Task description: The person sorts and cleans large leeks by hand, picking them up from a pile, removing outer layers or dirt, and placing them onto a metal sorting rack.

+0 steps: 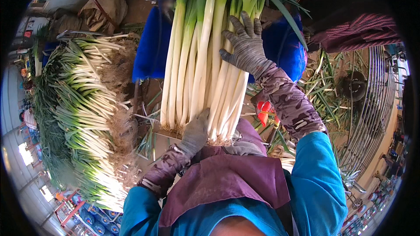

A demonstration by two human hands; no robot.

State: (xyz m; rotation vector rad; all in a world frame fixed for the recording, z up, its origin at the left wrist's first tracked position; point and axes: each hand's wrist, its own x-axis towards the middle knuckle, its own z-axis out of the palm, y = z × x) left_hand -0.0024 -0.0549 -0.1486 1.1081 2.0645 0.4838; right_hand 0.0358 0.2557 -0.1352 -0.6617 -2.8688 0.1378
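A broad bundle of long green onions (199, 57) lies in front of me, white shanks and roots toward me, green tops away. My right hand (245, 46), in a grey knit glove, rests on the right side of the bundle with its fingers spread. Near the root ends, my left hand (194, 133), also gloved, touches the lower shanks at the middle of the bundle. Its fingers are partly hidden, so their grip does not show. Beneath the bundle, blue cloth (151, 46) shows on both sides.
To the left is a large pile of green onions (94, 118), brown roots facing inward. Loose leaves and trimmings (323, 91) cover the ground at right, beside a curved metal rack (372, 109). An orange-red object (264, 111) sits below my right forearm. Sacking (107, 11) lies at back left.
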